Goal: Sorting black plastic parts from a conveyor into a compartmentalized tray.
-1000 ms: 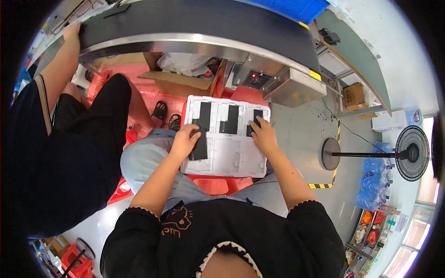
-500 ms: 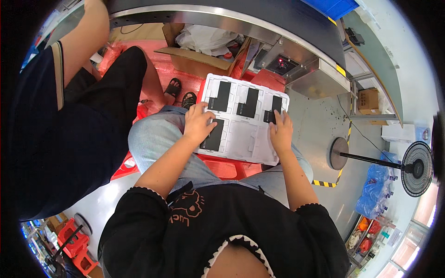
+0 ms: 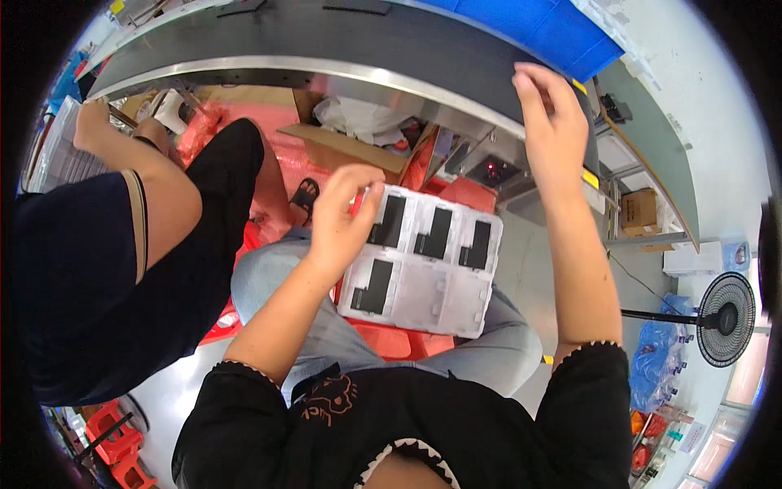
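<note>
A white plastic tray (image 3: 444, 297) with six compartments lies across my lap. Four of its compartments hold flat black rectangular parts (image 3: 438, 232); two near ones are bare. My left hand (image 3: 342, 213) curls around the tray's far left corner, thumb on the rim. My right hand (image 3: 550, 106) is raised off the tray, up at the near edge of the dark conveyor belt (image 3: 366, 41). Its fingers are loosely bent and I see nothing in them.
A co-worker in dark clothes (image 3: 98, 269) sits close on my left, hands at a tray by the belt. Under the belt sit a cardboard box (image 3: 342, 147) and a metal unit with a red light (image 3: 491, 169). Red stools (image 3: 391, 338) lie below; a standing fan (image 3: 725, 318) is right.
My right hand has left the tray and risen to the belt's edge. My left hand has shifted from the tray's middle to its far left corner. The view tilted upward.
</note>
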{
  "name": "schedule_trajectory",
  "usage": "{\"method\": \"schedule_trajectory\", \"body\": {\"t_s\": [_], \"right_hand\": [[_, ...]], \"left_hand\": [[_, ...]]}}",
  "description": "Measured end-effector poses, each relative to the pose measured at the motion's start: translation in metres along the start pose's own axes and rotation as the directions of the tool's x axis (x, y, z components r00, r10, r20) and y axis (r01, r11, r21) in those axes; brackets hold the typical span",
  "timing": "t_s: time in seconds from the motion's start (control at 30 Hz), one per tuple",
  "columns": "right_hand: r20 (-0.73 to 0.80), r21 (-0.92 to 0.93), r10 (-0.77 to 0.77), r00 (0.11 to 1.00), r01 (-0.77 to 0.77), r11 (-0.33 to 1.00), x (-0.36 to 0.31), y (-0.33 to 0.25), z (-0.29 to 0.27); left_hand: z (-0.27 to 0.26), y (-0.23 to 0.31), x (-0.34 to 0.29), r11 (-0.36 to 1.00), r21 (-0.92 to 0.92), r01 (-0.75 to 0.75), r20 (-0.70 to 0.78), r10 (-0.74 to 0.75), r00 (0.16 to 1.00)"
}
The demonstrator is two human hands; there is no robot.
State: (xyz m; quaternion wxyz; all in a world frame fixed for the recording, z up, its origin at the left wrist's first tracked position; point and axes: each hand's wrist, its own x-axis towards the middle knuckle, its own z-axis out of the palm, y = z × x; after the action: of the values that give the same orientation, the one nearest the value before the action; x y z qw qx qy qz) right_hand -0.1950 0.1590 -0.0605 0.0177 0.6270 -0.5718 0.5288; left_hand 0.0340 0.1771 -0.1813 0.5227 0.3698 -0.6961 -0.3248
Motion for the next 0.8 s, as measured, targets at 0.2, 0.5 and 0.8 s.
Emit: {"method": "schedule_trajectory", "body": {"t_s": [0.2, 0.5, 0.8], "right_hand": [[0.222, -0.159, 0.091, 0.971, -0.056, 0.986, 0.102, 0.060, 0.070], [0.568, -0.585, 0.209, 0.796, 0.212, 0.783, 0.138, 0.088, 0.148], [0.505, -0.352, 0.124, 0.854, 0.072, 0.933, 0.145, 0.108, 0.090]], "left_hand": [[-0.022, 0.017, 0.126, 0.905, 0.221, -0.364, -0.162, 0.403, 0.901], [-0.079, -0.106, 0.289, 0.133, 0.987, -0.086, 0.048, 0.268, 0.962], [-0.109, -0.115, 0.365, 0.419, 0.777, -0.471, 0.587, -0.211, 0.781]]}}
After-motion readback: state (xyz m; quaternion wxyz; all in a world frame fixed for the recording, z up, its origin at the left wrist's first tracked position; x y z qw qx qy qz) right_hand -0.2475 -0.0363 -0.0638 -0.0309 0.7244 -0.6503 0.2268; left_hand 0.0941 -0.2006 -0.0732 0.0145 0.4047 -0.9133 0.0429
